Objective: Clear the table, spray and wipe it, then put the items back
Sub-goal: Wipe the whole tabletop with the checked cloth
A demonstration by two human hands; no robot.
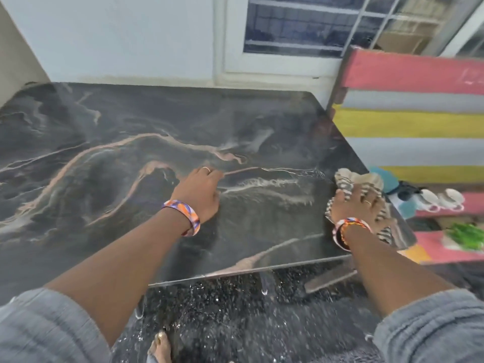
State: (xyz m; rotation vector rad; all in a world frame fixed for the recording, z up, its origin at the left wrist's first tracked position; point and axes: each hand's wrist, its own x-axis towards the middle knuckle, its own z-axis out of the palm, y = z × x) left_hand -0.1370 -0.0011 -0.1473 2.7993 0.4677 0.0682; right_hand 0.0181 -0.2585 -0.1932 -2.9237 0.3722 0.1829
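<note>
A dark marble-patterned table (131, 132) with pale and pink veins fills the view, and nothing but the cloth lies on it. A striped white and dark cloth (351, 179) lies bunched near the table's right edge. My right hand (358, 203) presses flat on that cloth with its fingers spread. My left hand (201, 189) rests on the tabletop near the middle, fingers bent down onto the surface and holding nothing. Both wrists wear orange and purple bangles.
Right of the table stands a bench or pallet (419, 121) of pink, yellow and grey slats. On its lower slats sit white cups (440, 200), a teal item (392, 179) and a green plant (466, 237). Dark speckled floor (235, 310) lies below, a window (301, 22) behind.
</note>
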